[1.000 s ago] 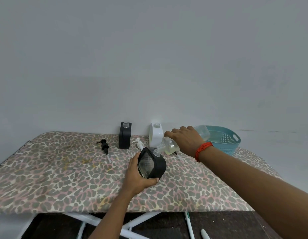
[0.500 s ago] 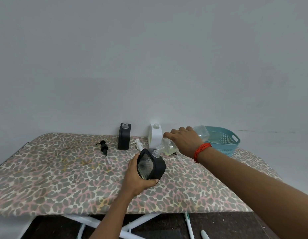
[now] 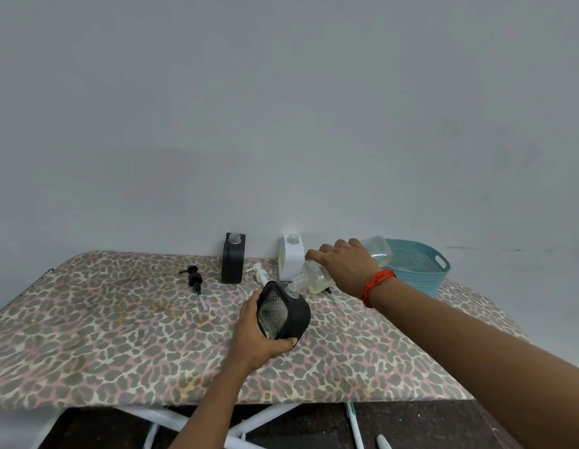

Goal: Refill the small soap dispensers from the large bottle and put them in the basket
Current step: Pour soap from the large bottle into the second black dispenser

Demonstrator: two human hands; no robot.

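My left hand point(image 3: 254, 332) grips a black soap dispenser point(image 3: 283, 311) with a clear textured window, tilted, its open neck pointing up and right. My right hand point(image 3: 345, 265) holds the large clear bottle point(image 3: 317, 277) tipped down to the left, its mouth touching the dispenser's neck; pale yellowish soap lies in the bottle's lower part. A second black dispenser point(image 3: 233, 262) and a white dispenser point(image 3: 291, 257) stand uncapped at the back of the table. The teal basket point(image 3: 421, 270) sits at the back right, behind my right wrist.
A black pump head point(image 3: 194, 280) and a white pump head point(image 3: 259, 273) lie on the leopard-print table cover point(image 3: 119, 335). A grey wall rises directly behind the table. White table legs and a dark floor show below the front edge.
Almost nothing has moved; both hands keep the bottle's mouth at the dispenser's neck, and the view has shifted slightly.
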